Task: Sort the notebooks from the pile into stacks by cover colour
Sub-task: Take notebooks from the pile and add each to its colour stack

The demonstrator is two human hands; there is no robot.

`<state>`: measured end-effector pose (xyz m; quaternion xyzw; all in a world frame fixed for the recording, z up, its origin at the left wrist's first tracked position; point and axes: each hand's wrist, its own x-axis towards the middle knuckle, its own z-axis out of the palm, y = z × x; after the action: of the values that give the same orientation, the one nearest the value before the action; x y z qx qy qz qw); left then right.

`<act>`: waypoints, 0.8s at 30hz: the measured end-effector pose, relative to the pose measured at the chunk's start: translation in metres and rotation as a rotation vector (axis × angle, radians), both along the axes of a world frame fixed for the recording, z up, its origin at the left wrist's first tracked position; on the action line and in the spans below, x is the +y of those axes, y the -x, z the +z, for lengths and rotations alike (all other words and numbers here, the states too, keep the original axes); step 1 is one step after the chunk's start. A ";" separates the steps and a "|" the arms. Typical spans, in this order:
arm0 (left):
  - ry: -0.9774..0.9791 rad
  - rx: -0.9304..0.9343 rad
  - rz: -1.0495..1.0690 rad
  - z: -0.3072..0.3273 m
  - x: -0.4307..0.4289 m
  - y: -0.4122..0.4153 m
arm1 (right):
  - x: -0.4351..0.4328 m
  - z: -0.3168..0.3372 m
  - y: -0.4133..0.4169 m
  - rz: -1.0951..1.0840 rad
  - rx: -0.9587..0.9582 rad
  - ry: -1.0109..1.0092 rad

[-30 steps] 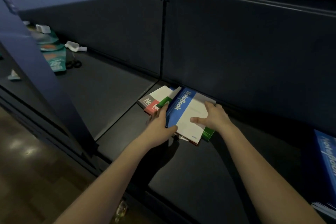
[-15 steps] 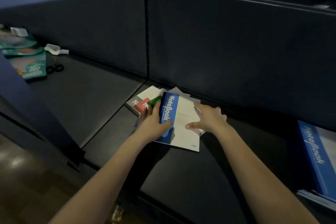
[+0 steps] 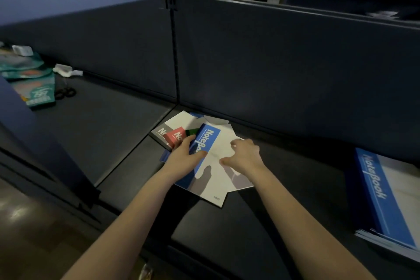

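One long dark shelf (image 3: 127, 125), a blue-grey back panel (image 3: 284, 70) behind it. Person stands at its front edge, both forearms reaching in.

Far right of shelf: blue stack (image 3: 386, 195), several notebooks squared up, "NoteBook" down the top cover's blue band. Well apart from the rest.

Middle of shelf, against the panel: the pile (image 3: 227, 134), fanned and untidy. Blue notebook (image 3: 208, 141) lies on top, angled, its near corner pointing toward the shelf's front edge.

Far left of shelf: teal packets (image 3: 34, 93), overlapping one another.

Left hand (image 3: 184, 159): thumb flat across the blue band, fingers wrapped round the spine edge. It grips the blue notebook.

Right hand (image 3: 244, 157): over the notebook's white part, knuckles up, fingers curled in, thumb stuck out to the left. Cannot tell whether it pinches the cover or only rests there.

Poking out from under the pile's left side, overlapped in a row: grey notebook (image 3: 159, 132) outermost, red notebook (image 3: 175, 137) next, then a sliver of green notebook (image 3: 192, 131) just beside the left fingertips.

Scissors (image 3: 66, 93), black-handled, just right of the packets.
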<state>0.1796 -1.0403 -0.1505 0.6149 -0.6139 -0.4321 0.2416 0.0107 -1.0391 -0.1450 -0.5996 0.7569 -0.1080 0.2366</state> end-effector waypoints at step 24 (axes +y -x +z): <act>0.075 0.448 0.236 -0.001 0.027 0.020 | 0.039 -0.016 0.039 -0.005 -0.540 0.137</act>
<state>0.1592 -1.0130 -0.1515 0.5616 -0.4846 -0.5034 0.4431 -0.0285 -0.9999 -0.1611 -0.5618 0.6589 -0.3154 0.3883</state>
